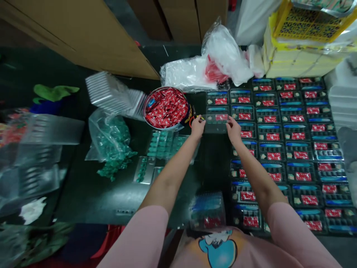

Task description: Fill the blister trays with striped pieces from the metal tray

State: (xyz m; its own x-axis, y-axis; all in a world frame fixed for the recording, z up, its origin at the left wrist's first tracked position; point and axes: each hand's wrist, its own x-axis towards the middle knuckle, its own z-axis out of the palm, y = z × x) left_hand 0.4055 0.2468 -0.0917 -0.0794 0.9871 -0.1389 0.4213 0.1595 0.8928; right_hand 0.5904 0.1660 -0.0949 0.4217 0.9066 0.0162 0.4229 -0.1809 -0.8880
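Between my hands is a clear plastic tray (215, 128), held level at the near end of a column of filled trays. My left hand (197, 127) pinches its left edge, and the fingers of my right hand (233, 129) close on its right edge. A red printed packet (221, 117) shows at the tray's far side; whether it lies in this tray or under it I cannot tell. Close by my left hand are orange-handled scissors (192, 121), partly hidden, and a round tub (145, 111) heaped with red packets (170, 108).
Rows of filled trays (270, 136), each with a blue pen-like item and red packet, cover the right side. Left are green plastic pieces (115, 143) spilling from a bag and stacked clear trays (104, 93). White plastic bags (186, 72) lie behind; more filled trays (208, 208) are stacked near me.
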